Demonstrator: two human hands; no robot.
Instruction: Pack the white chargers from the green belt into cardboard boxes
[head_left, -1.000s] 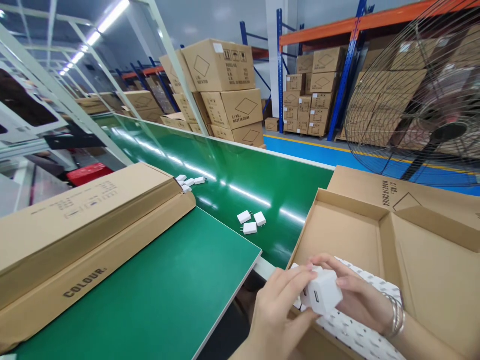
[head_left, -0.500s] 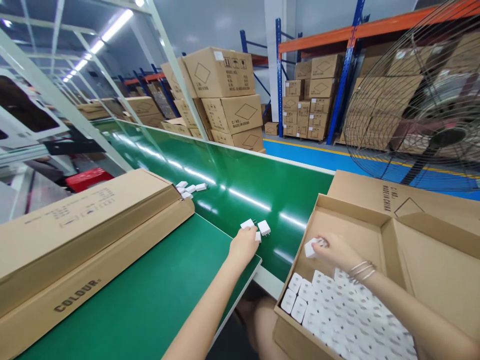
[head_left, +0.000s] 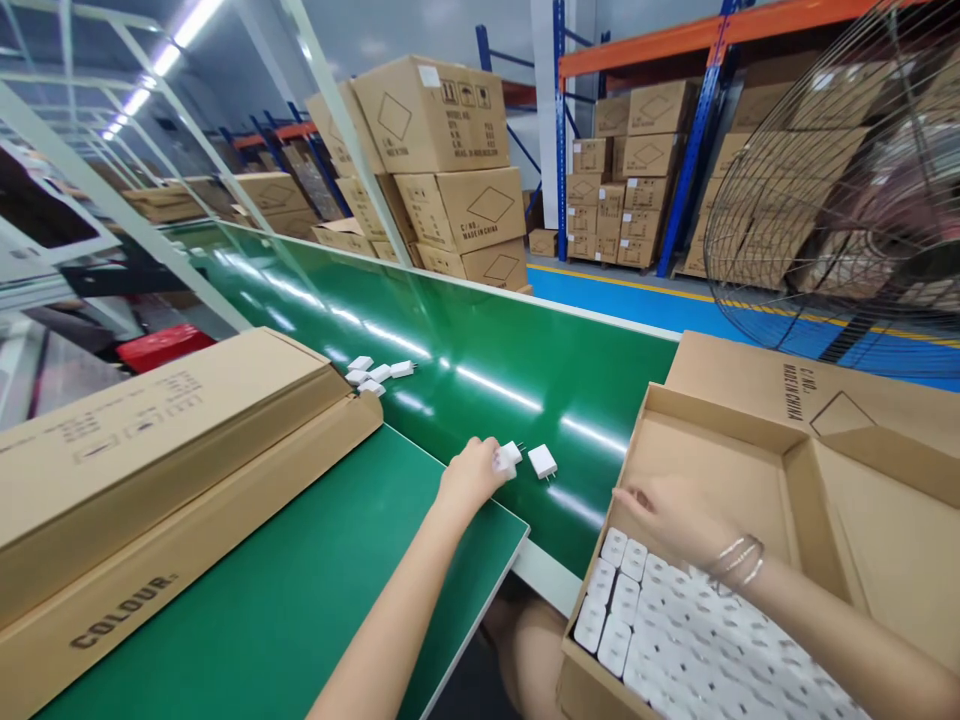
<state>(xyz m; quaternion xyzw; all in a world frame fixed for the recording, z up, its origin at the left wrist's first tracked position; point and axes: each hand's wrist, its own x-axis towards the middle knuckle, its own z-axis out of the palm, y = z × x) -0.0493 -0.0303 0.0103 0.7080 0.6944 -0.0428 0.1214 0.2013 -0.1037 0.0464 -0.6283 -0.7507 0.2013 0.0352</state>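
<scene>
My left hand (head_left: 474, 476) is closed around a white plug charger (head_left: 510, 456) with two prongs, over the near edge of the green conveyor belt (head_left: 495, 340). A second white piece seems to be at its fingertips, but it is blurred. Just right of it, a loose charger (head_left: 542, 461) lies on the belt. My right hand (head_left: 664, 515) hovers over the left side of a cardboard box (head_left: 720, 415), fingers slightly apart, with no charger visible in them. Under that hand, white chargers (head_left: 616, 600) stand packed in tight rows inside the box.
Several more chargers (head_left: 375, 374) lie on the belt farther left. A long carton (head_left: 187, 480) rests on the green side table (head_left: 300, 580). Behind the belt are stacked cartons (head_left: 457, 200), and a large wire-guarded fan (head_left: 832, 200) stands at the right.
My right hand has let go of its charger, and the packed rows show more chargers at the left. My left hand has picked up a charger and drawn slightly left, away from the loose one.
</scene>
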